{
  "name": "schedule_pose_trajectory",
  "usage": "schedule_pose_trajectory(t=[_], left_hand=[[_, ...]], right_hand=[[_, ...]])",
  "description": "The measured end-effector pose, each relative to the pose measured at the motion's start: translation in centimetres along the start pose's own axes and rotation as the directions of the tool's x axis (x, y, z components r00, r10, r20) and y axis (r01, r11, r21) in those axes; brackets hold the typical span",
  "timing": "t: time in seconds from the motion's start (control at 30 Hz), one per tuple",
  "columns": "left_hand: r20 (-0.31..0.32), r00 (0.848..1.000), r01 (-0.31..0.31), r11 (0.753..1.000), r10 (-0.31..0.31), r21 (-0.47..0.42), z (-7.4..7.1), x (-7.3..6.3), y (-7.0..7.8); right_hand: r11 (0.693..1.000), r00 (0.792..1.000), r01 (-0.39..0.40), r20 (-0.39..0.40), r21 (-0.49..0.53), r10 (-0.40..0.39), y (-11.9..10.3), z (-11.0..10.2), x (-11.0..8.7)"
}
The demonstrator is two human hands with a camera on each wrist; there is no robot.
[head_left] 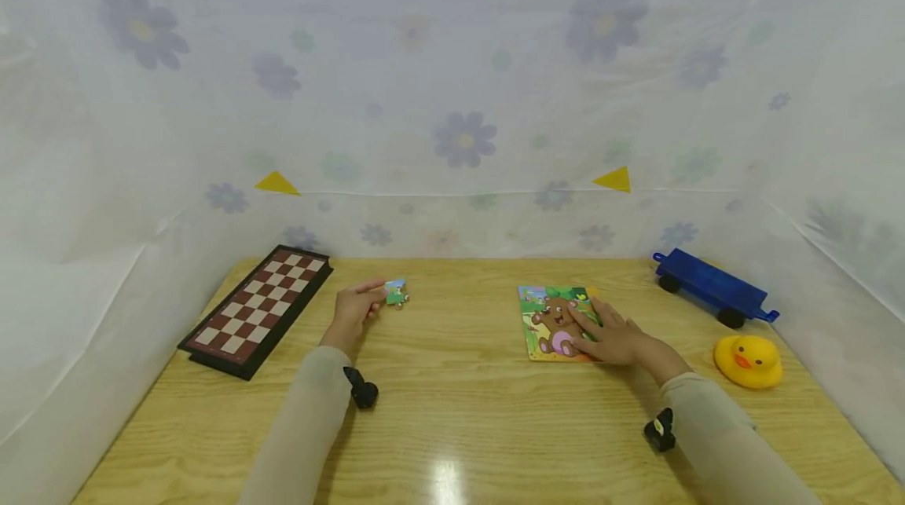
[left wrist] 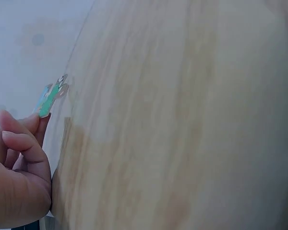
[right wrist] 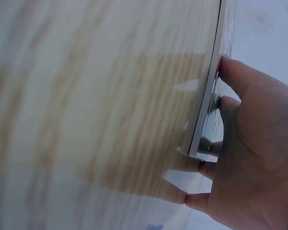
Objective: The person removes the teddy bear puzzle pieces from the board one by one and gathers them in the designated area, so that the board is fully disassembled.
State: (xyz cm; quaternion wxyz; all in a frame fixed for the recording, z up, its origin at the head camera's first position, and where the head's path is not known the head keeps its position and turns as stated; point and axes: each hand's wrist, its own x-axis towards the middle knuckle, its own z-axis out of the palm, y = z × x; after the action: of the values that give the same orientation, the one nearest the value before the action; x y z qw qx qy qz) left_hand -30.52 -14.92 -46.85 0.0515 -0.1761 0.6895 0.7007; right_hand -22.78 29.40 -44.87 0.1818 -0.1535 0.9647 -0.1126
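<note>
Between thumb and fingertips, my left hand [head_left: 357,307] pinches a small jigsaw piece [head_left: 397,294] with green and blue print. In the left wrist view the piece [left wrist: 50,100] sticks out past the fingertips, tilted. My right hand [head_left: 611,338] lies with spread fingers over the right side of a square bear puzzle [head_left: 555,324], which is flat on the table. The fingers hide part of its right edge. Seen from the right wrist, the puzzle's edge [right wrist: 206,96] shows side-on, with the thumb and fingertips resting on its face and beside it.
A brown-and-cream checkered board [head_left: 258,305] in a black frame lies at the left of the wooden table [head_left: 452,403]. On the right stand a blue wheeled wagon [head_left: 714,285] and a yellow rubber duck [head_left: 748,361]. Flower-printed white cloth [head_left: 424,96] hangs behind and at the sides.
</note>
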Motion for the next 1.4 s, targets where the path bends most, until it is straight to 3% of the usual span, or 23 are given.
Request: schedule_pose_trajectory(t=[0.17, 0.9, 1.23, 1.4], left_hand=[[-0.012, 1.0, -0.024, 1.0, 0.024, -0.019, -0.1, -0.4, 0.0], [0.001, 1.0, 0.025, 1.0, -0.025, -0.006, -0.3, 0.1, -0.2], [0.044, 0.999, 0.024, 1.0, -0.024, -0.013, 0.1, -0.4, 0.1], [0.085, 0.996, -0.008, 1.0, 0.006, 0.016, 0.7, -0.6, 0.6]], right_hand=[[1.0, 1.0, 0.006, -0.005, 0.01, -0.006, -0.1, -0.1, 0.0], [1.0, 1.0, -0.001, -0.017, 0.002, 0.001, 0.2, 0.1, 0.1], [1.0, 1.0, -0.006, -0.012, 0.028, 0.006, 0.4, 0.3, 0.0], [1.0, 1.0, -0.012, -0.007, 0.027, 0.012, -0.2, -0.1, -0.2]])
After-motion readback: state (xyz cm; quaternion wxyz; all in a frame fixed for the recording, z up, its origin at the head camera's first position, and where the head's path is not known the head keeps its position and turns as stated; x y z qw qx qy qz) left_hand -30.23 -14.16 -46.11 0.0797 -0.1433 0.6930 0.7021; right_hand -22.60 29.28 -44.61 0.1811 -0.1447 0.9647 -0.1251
